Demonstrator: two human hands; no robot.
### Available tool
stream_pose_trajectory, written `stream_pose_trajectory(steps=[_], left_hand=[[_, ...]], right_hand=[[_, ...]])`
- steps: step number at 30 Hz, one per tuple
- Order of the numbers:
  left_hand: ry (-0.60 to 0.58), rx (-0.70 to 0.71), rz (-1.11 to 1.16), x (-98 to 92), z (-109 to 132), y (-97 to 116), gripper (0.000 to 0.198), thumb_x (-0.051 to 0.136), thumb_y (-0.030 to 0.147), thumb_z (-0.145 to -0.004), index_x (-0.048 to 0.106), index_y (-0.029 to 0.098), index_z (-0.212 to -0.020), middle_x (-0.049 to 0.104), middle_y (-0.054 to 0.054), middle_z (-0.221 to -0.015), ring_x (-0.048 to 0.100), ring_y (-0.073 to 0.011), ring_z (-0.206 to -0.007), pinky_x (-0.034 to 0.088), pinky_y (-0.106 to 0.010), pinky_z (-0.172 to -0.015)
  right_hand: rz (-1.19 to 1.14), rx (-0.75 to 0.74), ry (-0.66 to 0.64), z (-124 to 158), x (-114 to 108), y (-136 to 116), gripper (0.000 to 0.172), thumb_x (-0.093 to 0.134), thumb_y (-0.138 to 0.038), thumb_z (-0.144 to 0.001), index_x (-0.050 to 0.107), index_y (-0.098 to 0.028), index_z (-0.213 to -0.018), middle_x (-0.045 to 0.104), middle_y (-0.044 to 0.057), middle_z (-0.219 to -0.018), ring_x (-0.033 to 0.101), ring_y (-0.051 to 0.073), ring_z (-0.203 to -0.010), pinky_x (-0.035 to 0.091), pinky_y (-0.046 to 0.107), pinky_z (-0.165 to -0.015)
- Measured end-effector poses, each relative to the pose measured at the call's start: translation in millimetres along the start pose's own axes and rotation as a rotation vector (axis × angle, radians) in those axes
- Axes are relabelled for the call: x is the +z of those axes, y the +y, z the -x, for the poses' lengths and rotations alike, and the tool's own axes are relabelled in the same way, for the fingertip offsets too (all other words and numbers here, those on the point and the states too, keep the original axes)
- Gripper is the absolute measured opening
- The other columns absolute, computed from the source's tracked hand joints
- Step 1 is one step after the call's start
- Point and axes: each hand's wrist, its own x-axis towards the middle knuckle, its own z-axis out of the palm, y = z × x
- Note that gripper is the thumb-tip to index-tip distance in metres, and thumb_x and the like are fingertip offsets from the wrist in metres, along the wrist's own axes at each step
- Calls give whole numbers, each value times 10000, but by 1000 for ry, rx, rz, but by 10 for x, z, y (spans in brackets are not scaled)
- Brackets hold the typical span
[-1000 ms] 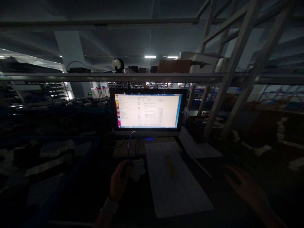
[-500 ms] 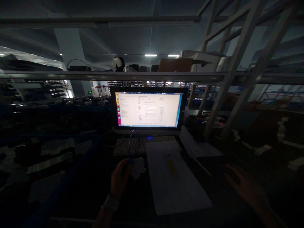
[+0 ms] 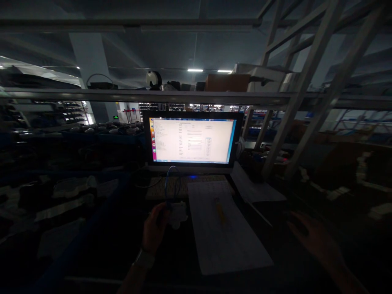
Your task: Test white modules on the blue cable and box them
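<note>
My left hand [image 3: 154,228], with a watch on the wrist, is closed at the left side of a small pale device [image 3: 178,213]. A thin blue cable [image 3: 167,181] rises in a loop from the fingertips, and its plug is hidden in the fingers. A printed sheet of paper [image 3: 211,241] lies to the right of the device, with a yellow tool [image 3: 219,210] on it whose kind I cannot make out. Farther right, my right hand [image 3: 312,237] rests low over the dark table, fingers curved forward. What lies under its palm is lost in shadow.
A lit monitor [image 3: 191,141] showing a form stands at the back, with a keyboard [image 3: 156,190] before it, partly under the paper. A blue bin [image 3: 101,216] holding pale parts is at left. A metal shelf [image 3: 183,96] crosses above; frame posts [image 3: 312,65] rise at right.
Both hands keep nearly the same places, the left still at the device and cable. The view has shifted very slightly.
</note>
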Motion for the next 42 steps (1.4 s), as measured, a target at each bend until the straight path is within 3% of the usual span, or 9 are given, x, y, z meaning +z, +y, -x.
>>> stream_pose_trajectory(steps=[6, 12, 14, 18, 22, 26, 30, 36, 42], left_hand=[[258, -134, 24, -100, -59, -16, 366, 553, 478, -754, 562, 170, -951, 665, -90, -916, 650, -204, -835, 536, -336, -734], [269, -224, 51, -113, -125, 13, 403, 597, 493, -690, 559, 159, -912, 652, -69, -863, 638, -186, -776, 532, -313, -689], [265, -212, 34, -118, -133, 5, 400, 597, 500, -671, 564, 159, -879, 644, -58, -819, 629, -182, -740, 527, -311, -665], [255, -203, -13, -136, -136, -32, 391, 599, 496, -657, 568, 163, -860, 637, -56, -813, 614, -182, -733, 515, -313, -657], [262, -192, -45, -155, -135, -58, 384, 592, 500, -654, 569, 166, -842, 632, -55, -798, 604, -184, -727, 502, -313, -648], [271, -211, -52, -158, -141, -60, 382, 588, 498, -653, 567, 163, -837, 626, -47, -775, 596, -178, -698, 496, -307, -625], [267, -238, -41, -149, -150, -60, 388, 597, 499, -641, 557, 165, -834, 617, -39, -764, 594, -177, -693, 495, -305, -613], [271, -254, -88, -161, -159, -12, 418, 595, 523, -634, 564, 166, -849, 607, -42, -790, 589, -187, -720, 498, -329, -644], [256, -269, -104, -169, -170, 53, 440, 590, 541, -608, 562, 158, -822, 596, -56, -795, 584, -200, -728, 499, -351, -655]], right_hand=[[-27, 10, 28, -66, -201, -220, 458, 439, -545, -782, 608, -198, -1029, 618, 133, -1102, 577, 313, -1024, 469, 477, -855], [-255, 82, 166, -303, -459, -994, 364, 449, -497, -805, 604, -206, -958, 641, 117, -1044, 578, 268, -1010, 434, 427, -893], [-408, 144, 0, -415, -442, -1345, 346, 449, -510, -803, 598, -218, -914, 669, 82, -912, 625, 227, -835, 482, 359, -750], [-462, 141, -531, -636, -247, -1973, 373, 451, -561, -788, 588, -220, -727, 649, 44, -692, 616, 194, -662, 433, 291, -584], [-412, 194, -696, -750, 54, -2301, 422, 581, -609, -682, 547, -215, -536, 605, 50, -570, 595, 206, -604, 372, 289, -525], [-497, 252, -723, -739, 271, -2325, 399, 710, -540, -569, 521, -211, -446, 550, 29, -498, 571, 192, -567, 334, 274, -492], [-746, 370, -716, -712, 306, -2139, 442, 607, -615, -621, 539, -198, -490, 510, -8, -469, 489, 119, -468, 301, 240, -440], [-1104, 660, -534, -780, 312, -1851, 457, 472, -670, -630, 476, -214, -601, 422, -60, -431, 295, 65, -346, 192, 215, -341], [-1300, 818, -385, -815, 336, -1932, 301, 580, -494, -592, 542, -213, -690, 602, -14, -596, 434, 82, -439, 271, 207, -380]])
